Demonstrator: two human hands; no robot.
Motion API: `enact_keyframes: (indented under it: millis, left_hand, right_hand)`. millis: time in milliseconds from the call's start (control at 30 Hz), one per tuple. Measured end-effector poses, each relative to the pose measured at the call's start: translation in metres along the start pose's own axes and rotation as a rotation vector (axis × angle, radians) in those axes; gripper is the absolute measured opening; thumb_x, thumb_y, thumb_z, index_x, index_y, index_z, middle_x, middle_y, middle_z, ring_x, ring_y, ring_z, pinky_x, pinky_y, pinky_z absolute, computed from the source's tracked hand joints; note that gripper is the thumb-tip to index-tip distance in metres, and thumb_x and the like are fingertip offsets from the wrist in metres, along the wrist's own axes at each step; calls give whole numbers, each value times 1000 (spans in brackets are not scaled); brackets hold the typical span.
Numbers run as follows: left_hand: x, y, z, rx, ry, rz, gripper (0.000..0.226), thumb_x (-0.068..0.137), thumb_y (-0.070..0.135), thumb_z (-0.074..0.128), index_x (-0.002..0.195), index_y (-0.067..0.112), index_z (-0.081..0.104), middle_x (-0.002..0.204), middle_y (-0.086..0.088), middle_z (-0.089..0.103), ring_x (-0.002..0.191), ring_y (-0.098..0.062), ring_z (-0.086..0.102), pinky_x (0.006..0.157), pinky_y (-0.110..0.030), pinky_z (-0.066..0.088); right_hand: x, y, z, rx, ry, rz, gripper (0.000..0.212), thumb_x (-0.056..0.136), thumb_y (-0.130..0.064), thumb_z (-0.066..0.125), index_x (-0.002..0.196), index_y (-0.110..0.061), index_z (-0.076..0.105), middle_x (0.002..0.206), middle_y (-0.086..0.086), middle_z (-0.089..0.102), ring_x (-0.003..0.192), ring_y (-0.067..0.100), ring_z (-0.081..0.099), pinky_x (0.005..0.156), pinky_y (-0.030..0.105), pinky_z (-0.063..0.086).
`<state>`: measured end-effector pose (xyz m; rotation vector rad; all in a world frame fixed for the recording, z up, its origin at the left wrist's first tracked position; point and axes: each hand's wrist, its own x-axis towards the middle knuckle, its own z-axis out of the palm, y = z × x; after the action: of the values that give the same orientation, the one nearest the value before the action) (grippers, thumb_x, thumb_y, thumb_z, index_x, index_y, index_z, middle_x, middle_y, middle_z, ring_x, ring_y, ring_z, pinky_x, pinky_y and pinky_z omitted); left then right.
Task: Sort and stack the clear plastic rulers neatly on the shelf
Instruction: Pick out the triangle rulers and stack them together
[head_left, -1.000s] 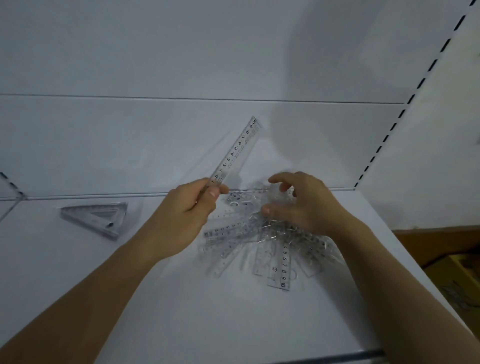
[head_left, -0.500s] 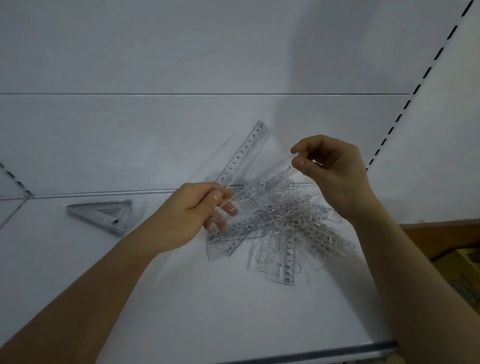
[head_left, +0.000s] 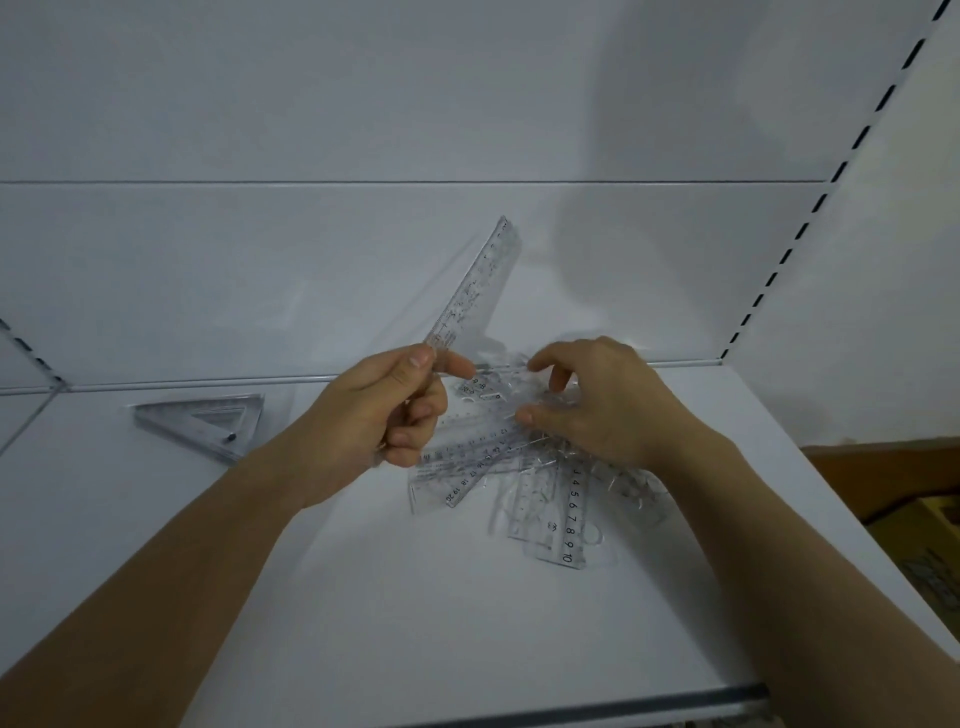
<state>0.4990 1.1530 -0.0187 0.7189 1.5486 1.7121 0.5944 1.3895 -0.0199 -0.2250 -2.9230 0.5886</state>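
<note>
Dim, cool bluish light, soft shadows on back wall, wide-angle bending at edges, slight blur.

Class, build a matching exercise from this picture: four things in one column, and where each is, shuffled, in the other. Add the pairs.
1. left hand
2. right hand
3. triangle stack
4. ruler numbered to 10

a. nearest edge of the jumbled pile
b. reaching into the pile
c. alone, far left on the shelf
d. pinching straight rulers raised

Pairs: 1-d, 2-b, 3-c, 4-a
</note>
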Motion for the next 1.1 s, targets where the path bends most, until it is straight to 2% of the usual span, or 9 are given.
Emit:
enact_keyframes:
  millis: [233,333,400,467,533,633,833,1000,1100]
  left_hand:
    - [4,-1,6,-5,38,-29,46,98,47,51,121,11,68,72,-1,30,52,-11,22,46,-24,18]
    - [5,-4,9,47,63,-23,34,102,31,47,122,12,66,72,-3,27,52,-12,21,43,-21,20]
    - [6,-7,10,96,87,-35,30,106,22,41,121,12,65,71,-4,28,52,-12,21,43,-21,21]
    - [7,-9,11,148,104,-48,31,108,21,39,121,12,65,72,-5,26,53,-13,20,43,-21,21]
    - [8,-10,10,175,108,-57,31,108,22,39,122,11,64,76,-10,22,55,-15,19,45,-22,20]
    - [6,-8,8,172,97,-47,31,108,20,38,120,10,66,71,-4,31,54,-14,21,45,-23,20]
    - [6,1,-3,175,153,-2,30,107,18,41,117,8,67,67,0,39,51,-12,23,43,-20,22]
    - [6,0,-6,356,206,110,23,105,18,49,113,15,71,65,0,37,53,-12,29,45,-22,25]
    - [4,-2,-8,603,304,277,24,99,32,53,110,23,72,64,3,41,55,-19,36,53,-24,33]
  right_hand:
    - [-1,1,-1,119,-14,45,57,88,-41,75,140,-27,56,107,-14,63,97,10,54,84,26,40]
    - [-2,-1,-3,75,-50,-16,53,90,-54,64,137,-31,58,115,-11,60,108,14,52,98,39,44]
    - [-5,1,-8,-26,-108,-57,54,88,-64,60,134,-37,58,127,-10,54,122,17,45,104,48,38]
    - [-6,6,-14,-110,-119,-72,49,88,-62,63,132,-41,58,128,-13,52,125,16,38,100,45,32]
    - [-5,8,-16,-111,-101,-86,36,89,-52,67,123,-41,62,114,-15,55,117,14,40,97,42,32]
    - [-3,9,-12,-10,-83,-147,15,89,-41,73,104,-39,67,104,-15,53,109,11,45,100,45,39]
    - [-3,11,-10,55,-68,-195,33,91,-28,73,121,-32,61,106,-15,61,95,6,56,86,30,51]
    - [-2,8,-11,51,53,-288,29,86,-14,77,112,-26,71,95,-11,61,83,4,57,79,27,51]
    - [-2,7,-12,34,149,-414,22,85,-6,78,101,-20,78,91,-7,68,82,10,61,76,30,52]
